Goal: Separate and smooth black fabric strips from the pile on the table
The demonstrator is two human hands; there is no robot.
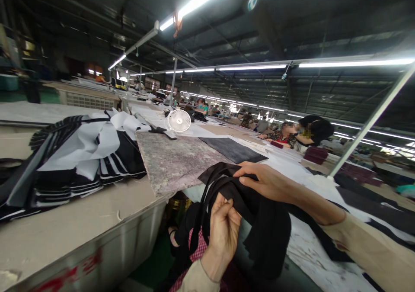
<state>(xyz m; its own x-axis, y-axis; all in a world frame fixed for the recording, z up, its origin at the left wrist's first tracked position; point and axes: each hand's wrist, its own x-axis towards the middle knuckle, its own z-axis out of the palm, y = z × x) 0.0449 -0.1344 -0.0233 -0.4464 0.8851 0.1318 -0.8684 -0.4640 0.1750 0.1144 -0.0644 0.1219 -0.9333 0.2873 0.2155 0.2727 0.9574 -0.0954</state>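
Note:
Black fabric [267, 227] hangs in folds over my lap and the near edge of the table, with narrow strips looping at its left side. My left hand [223, 220] pinches an edge of this cloth, thumb against fingers. Above and to the right, my right hand [259, 179] is bent over the top of the folds, fingers closed on the cloth. Beyond the hands lies a mottled grey board [178, 158], and a dark grey cloth piece [233, 149] rests flat behind it.
To the left, black and white fabric pieces [74, 158] are heaped with white paper on a table [106, 214]. A small white fan [179, 120] stands behind the board. A slanted pole [372, 119] rises at right. Co-workers [313, 129] bend over tables farther back.

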